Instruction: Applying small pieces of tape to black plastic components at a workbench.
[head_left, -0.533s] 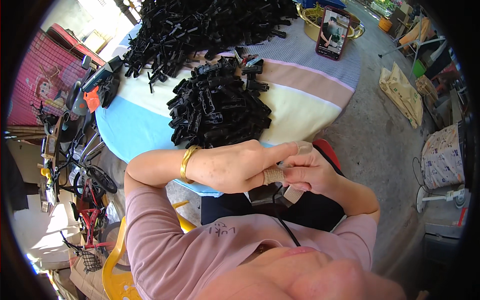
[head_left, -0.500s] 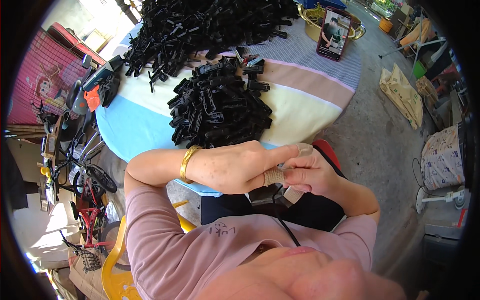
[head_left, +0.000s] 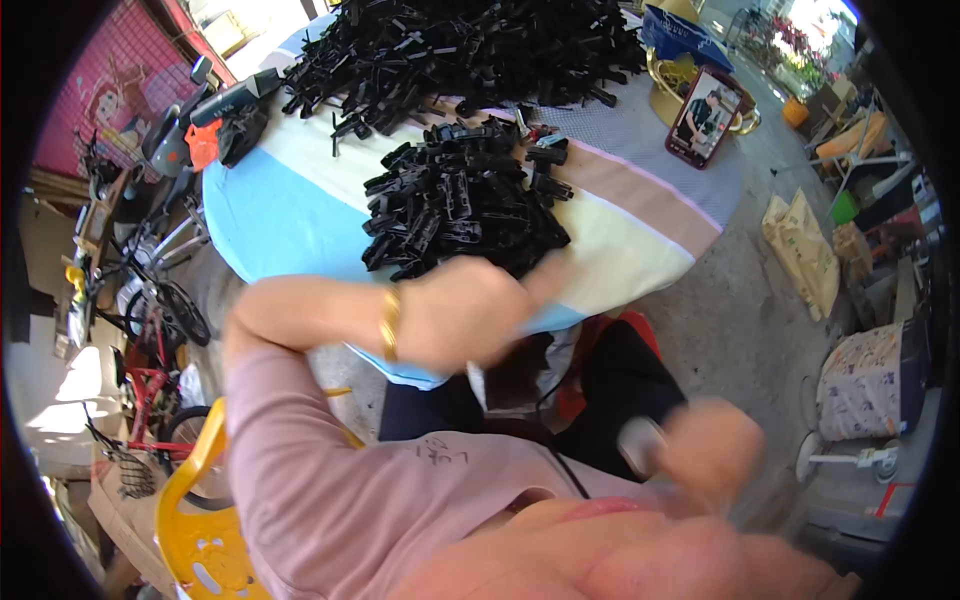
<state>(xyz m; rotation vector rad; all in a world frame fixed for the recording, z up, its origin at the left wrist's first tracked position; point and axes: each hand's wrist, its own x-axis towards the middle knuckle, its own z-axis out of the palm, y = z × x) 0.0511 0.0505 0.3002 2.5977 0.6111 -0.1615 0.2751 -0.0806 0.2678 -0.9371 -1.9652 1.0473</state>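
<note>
My left hand (head_left: 465, 312), with a gold bracelet (head_left: 389, 323) at the wrist, is raised over the near edge of the table. One blurred finger points toward the right; the rest are hidden behind the hand. Just beyond it lies a neat heap of black plastic pieces (head_left: 455, 205), seemingly small clip-like parts. Low on the right, near my shoulder, my right hand (head_left: 712, 450) is smeared by motion. A pale wrap (head_left: 642, 445) shows at its finger side. Whether either hand holds anything cannot be made out.
A larger pile of black pieces (head_left: 480, 50) covers the back of the cloth-covered table (head_left: 270, 215). At its right stand a phone (head_left: 703, 118) and a gold-coloured pot (head_left: 665, 100). A yellow chair (head_left: 190, 500) and bicycles (head_left: 150, 370) are at the left.
My hands were together at the fingers, which had tan wraps on them. Now they are apart: the right has swung down and toward my shoulder, the left stays above the table edge.
</note>
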